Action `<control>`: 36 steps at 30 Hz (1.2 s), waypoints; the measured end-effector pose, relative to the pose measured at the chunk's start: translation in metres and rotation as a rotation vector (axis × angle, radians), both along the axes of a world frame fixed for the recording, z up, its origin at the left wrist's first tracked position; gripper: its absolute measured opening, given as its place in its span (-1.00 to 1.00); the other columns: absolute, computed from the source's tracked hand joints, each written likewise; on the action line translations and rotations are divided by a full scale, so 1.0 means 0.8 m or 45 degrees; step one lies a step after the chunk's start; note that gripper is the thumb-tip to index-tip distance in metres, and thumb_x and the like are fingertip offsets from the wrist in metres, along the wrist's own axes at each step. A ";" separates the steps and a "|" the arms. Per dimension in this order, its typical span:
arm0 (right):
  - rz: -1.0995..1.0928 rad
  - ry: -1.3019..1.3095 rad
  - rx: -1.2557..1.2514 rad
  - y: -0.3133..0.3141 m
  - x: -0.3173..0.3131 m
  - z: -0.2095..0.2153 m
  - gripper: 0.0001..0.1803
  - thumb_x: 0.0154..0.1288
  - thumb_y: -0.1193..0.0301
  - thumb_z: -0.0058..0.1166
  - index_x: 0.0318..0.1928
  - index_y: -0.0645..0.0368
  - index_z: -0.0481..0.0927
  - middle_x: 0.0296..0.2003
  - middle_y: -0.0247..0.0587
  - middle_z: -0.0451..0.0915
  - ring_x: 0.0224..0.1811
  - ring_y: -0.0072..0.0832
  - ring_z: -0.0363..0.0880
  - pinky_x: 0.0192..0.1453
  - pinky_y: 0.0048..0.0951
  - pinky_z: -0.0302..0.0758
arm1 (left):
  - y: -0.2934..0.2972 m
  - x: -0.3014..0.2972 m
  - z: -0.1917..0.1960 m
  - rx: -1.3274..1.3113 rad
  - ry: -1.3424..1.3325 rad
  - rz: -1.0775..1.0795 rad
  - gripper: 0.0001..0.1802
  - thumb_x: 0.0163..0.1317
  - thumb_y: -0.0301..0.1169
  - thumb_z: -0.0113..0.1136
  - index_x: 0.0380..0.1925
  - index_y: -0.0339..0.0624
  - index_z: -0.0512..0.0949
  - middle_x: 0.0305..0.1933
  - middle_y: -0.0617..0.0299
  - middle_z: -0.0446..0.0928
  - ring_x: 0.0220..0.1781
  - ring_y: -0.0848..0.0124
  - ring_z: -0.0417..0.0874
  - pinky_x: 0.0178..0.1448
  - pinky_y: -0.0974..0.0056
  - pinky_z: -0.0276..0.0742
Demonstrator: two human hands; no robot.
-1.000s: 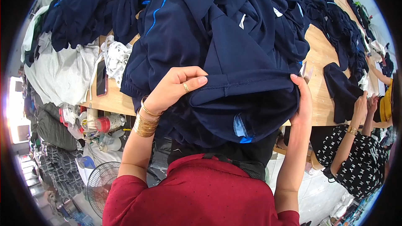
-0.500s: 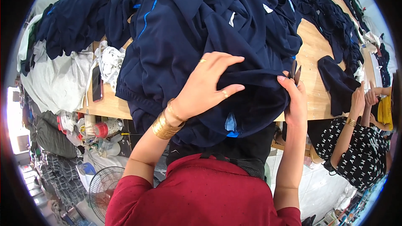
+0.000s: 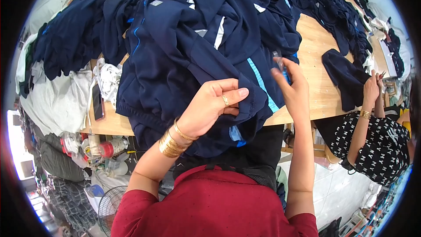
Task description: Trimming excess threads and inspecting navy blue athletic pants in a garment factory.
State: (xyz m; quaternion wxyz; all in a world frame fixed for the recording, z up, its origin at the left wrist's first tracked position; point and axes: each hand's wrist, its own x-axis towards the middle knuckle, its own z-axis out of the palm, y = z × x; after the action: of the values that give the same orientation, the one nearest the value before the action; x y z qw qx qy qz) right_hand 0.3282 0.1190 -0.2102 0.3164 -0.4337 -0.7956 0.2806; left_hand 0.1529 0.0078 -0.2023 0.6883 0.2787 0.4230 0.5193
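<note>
Before me lies a heaped navy garment (image 3: 175, 52) with blue piping, a light blue stripe and white tags. My left hand (image 3: 212, 103) is closed on a ribbed edge of it, thumb over a folded finger, near the table's front edge. Gold bangles and a ring are on that hand and wrist. My right hand (image 3: 294, 85) is raised at the right side of the heap, curled, with thumb and forefinger near each other. Small thread snips (image 3: 276, 56) appear at its fingertips, blurred and mostly hidden. A pale blue inner patch (image 3: 236, 134) shows at the heap's lower edge.
More navy garments (image 3: 70, 35) are piled at the left, above grey cloth (image 3: 57, 96) and a phone (image 3: 98, 103). On the right, a co-worker's hand (image 3: 371, 88) is beside a dark cloth piece (image 3: 344, 79). A fan (image 3: 113, 206) stands at lower left.
My left hand has gone from spread fingers to gripping the cloth's edge. My right hand has let go of the cloth and moved up and left. The stripe has come into view.
</note>
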 end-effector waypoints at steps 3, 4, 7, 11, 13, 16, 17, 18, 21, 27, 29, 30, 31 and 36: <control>-0.232 0.224 -0.395 -0.036 0.009 0.036 -0.73 0.37 0.35 -0.15 -0.02 0.15 0.50 -0.32 -0.22 0.52 -0.40 -0.59 0.41 -0.28 -0.57 0.35 | -0.003 0.021 0.012 -0.019 -0.064 0.249 -0.85 0.21 -0.39 0.15 -0.51 -0.15 0.49 -0.53 0.52 0.41 -0.45 0.75 0.42 -0.36 0.54 0.39; -0.201 0.231 -0.360 -0.051 0.014 0.043 -0.72 0.36 0.32 -0.13 0.01 0.12 0.47 -0.29 -0.20 0.53 -0.42 -0.54 0.43 -0.31 -0.53 0.38 | -0.003 0.027 0.012 -0.013 -0.067 0.235 -0.85 0.21 -0.39 0.15 -0.51 -0.15 0.49 -0.53 0.52 0.41 -0.45 0.75 0.42 -0.36 0.54 0.39; -0.121 0.227 0.147 -0.078 0.021 0.023 -0.65 0.32 0.27 -0.07 0.03 0.18 0.40 -0.30 -0.19 0.51 -0.46 -0.46 0.43 -0.33 -0.47 0.39 | 0.000 0.038 0.000 0.078 -0.008 0.312 -0.91 0.18 -0.42 0.18 -0.44 -0.20 0.54 -0.56 0.49 0.46 -0.52 0.74 0.43 -0.43 0.55 0.38; -0.174 0.197 -0.074 -0.104 0.029 0.020 -0.65 0.24 0.28 0.06 -0.07 0.24 0.39 -0.40 -0.21 0.45 -0.48 -0.46 0.40 -0.35 -0.47 0.38 | 0.002 0.052 0.001 0.146 0.042 0.384 -0.89 0.17 -0.43 0.19 -0.33 -0.22 0.57 -0.51 0.45 0.52 -0.50 0.73 0.45 -0.43 0.56 0.37; -0.134 0.222 -0.096 -0.110 0.031 0.016 -0.67 0.19 0.35 0.13 -0.11 0.25 0.40 -0.50 -0.25 0.42 -0.53 -0.50 0.34 -0.40 -0.51 0.35 | 0.002 0.057 0.004 0.143 0.022 0.444 -0.86 0.17 -0.44 0.19 -0.28 -0.24 0.58 -0.46 0.41 0.56 -0.47 0.72 0.47 -0.41 0.58 0.35; -0.076 0.232 -0.144 -0.111 0.025 0.015 -0.67 0.17 0.33 0.17 -0.15 0.23 0.41 -0.61 -0.26 0.36 -0.64 -0.51 0.29 -0.52 -0.56 0.32 | 0.002 0.055 -0.005 0.197 -0.040 0.406 -0.87 0.16 -0.46 0.20 -0.31 -0.25 0.59 -0.42 0.38 0.58 -0.43 0.70 0.50 -0.39 0.57 0.35; -0.086 0.203 -0.105 -0.111 0.022 0.016 -0.69 0.18 0.31 0.16 -0.18 0.22 0.43 -0.60 -0.21 0.41 -0.65 -0.45 0.36 -0.54 -0.52 0.34 | 0.002 0.056 -0.004 0.196 -0.036 0.403 -0.87 0.16 -0.46 0.20 -0.31 -0.25 0.59 -0.42 0.38 0.58 -0.43 0.70 0.50 -0.39 0.57 0.35; -0.089 0.206 -0.106 -0.111 0.021 0.013 -0.69 0.18 0.31 0.16 -0.18 0.22 0.43 -0.60 -0.21 0.41 -0.65 -0.45 0.36 -0.54 -0.52 0.34 | 0.002 0.058 -0.003 0.174 -0.039 0.410 -0.87 0.15 -0.46 0.20 -0.31 -0.26 0.59 -0.40 0.37 0.59 -0.42 0.69 0.50 -0.37 0.57 0.35; -0.115 0.156 -0.058 -0.109 0.019 0.010 -0.72 0.20 0.28 0.12 -0.23 0.22 0.45 -0.50 -0.13 0.53 -0.58 -0.31 0.52 -0.52 -0.46 0.40 | 0.002 0.061 0.001 0.168 -0.048 0.408 -0.87 0.15 -0.47 0.20 -0.30 -0.25 0.59 -0.37 0.35 0.59 -0.40 0.68 0.50 -0.35 0.56 0.36; -0.140 0.143 -0.034 -0.104 0.016 0.009 -0.71 0.19 0.27 0.13 -0.24 0.22 0.45 -0.49 -0.14 0.54 -0.54 -0.31 0.55 -0.48 -0.45 0.43 | 0.005 0.060 0.003 0.118 -0.030 0.403 -0.91 0.15 -0.45 0.21 -0.38 -0.24 0.57 -0.41 0.38 0.56 -0.42 0.68 0.45 -0.32 0.54 0.33; -0.143 0.147 -0.035 -0.105 0.017 0.012 -0.71 0.18 0.26 0.14 -0.24 0.22 0.45 -0.49 -0.15 0.54 -0.54 -0.31 0.55 -0.47 -0.45 0.42 | 0.004 0.059 0.006 0.099 -0.028 0.390 -0.91 0.15 -0.44 0.21 -0.43 -0.24 0.56 -0.43 0.40 0.54 -0.43 0.68 0.44 -0.31 0.54 0.32; -0.145 0.145 -0.037 -0.105 0.017 0.013 -0.71 0.18 0.26 0.14 -0.24 0.22 0.46 -0.50 -0.15 0.54 -0.54 -0.32 0.55 -0.47 -0.45 0.42 | 0.004 0.058 0.006 0.073 -0.064 0.353 -0.90 0.16 -0.43 0.20 -0.48 -0.21 0.54 -0.45 0.41 0.53 -0.44 0.68 0.42 -0.30 0.54 0.32; -0.147 0.145 -0.039 -0.104 0.017 0.012 -0.71 0.18 0.26 0.14 -0.24 0.22 0.46 -0.50 -0.15 0.54 -0.54 -0.32 0.55 -0.47 -0.45 0.42 | 0.004 0.057 0.004 0.042 -0.105 0.315 -0.87 0.17 -0.42 0.19 -0.52 -0.18 0.51 -0.47 0.42 0.51 -0.45 0.67 0.41 -0.28 0.54 0.32; -0.155 0.111 0.024 -0.102 0.017 0.013 -0.71 0.18 0.26 0.14 -0.25 0.22 0.46 -0.52 -0.18 0.52 -0.55 -0.33 0.52 -0.49 -0.46 0.40 | 0.007 0.060 0.011 -0.084 -0.234 0.278 -0.87 0.20 -0.39 0.16 -0.51 -0.14 0.50 -0.45 0.42 0.51 -0.43 0.66 0.39 -0.26 0.52 0.31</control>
State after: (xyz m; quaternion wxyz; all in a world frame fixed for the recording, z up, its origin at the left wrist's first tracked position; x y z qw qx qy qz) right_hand 0.3420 0.0374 -0.1998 0.3712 -0.4656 -0.7559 0.2720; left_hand 0.2010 0.0131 -0.1938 0.6723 0.1594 0.4030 0.6002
